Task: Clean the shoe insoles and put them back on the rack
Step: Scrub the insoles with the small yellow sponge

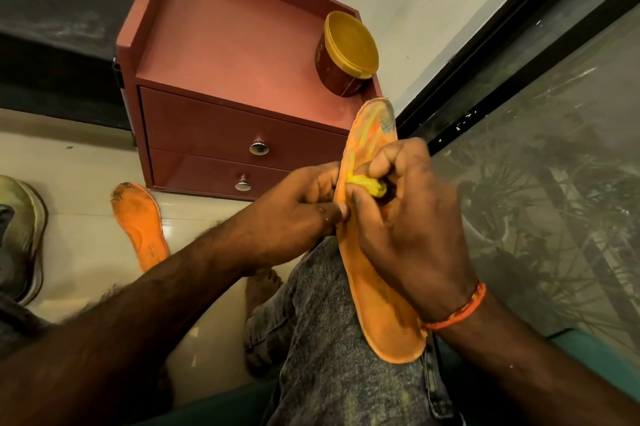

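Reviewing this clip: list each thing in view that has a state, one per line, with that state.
Held insole: propped on the knee, toe end dirty grey.
Yellow cloth: bunched, pressed on the held insole.
Left hand: grips the held insole's edge.
Right hand: pinches the yellow cloth.
Floor insole: lying flat, toe soiled.
Upper drawer: closed.
Lower drawer: closed.
Tub: lid on.

Warm, dim indoor light fell from above, leaving glare spots on the glossy cream floor tiles [86,162]. Wide-angle distortion bent the edges. The near forearms were blurred.
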